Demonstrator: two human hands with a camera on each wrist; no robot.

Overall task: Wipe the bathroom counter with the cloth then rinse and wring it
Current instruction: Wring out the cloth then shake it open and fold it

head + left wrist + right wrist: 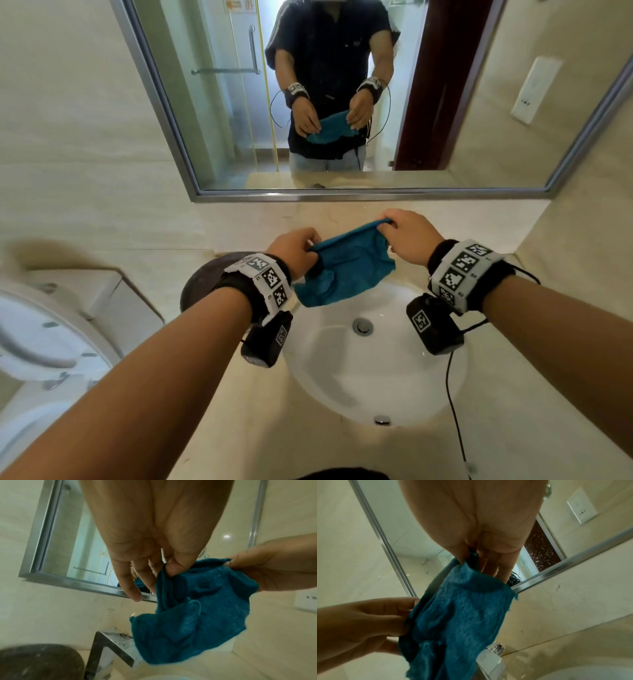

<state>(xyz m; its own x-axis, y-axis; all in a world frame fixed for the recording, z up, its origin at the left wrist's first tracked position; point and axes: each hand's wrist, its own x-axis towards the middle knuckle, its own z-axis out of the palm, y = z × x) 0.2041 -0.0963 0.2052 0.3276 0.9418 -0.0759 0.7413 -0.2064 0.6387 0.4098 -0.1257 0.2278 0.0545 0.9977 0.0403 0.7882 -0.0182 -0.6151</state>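
A teal terry cloth [346,270] hangs spread between both hands above the back rim of the white basin [329,370]. My left hand [296,255] pinches its upper left corner, thumb against forefinger [171,566]. My right hand [409,236] pinches the upper right corner [471,559], held a little higher. The cloth [197,615] droops loose and crumpled below the stretched top edge. In the right wrist view the cloth [453,615] covers most of the tap. The beige counter [513,394] surrounds the basin.
A chrome tap [109,654] stands behind the cloth. A dark round object [202,284] sits on the counter at the left. A toilet [51,342] is at far left. A mirror [342,96] hangs on the wall ahead, a wall socket [536,89] to its right.
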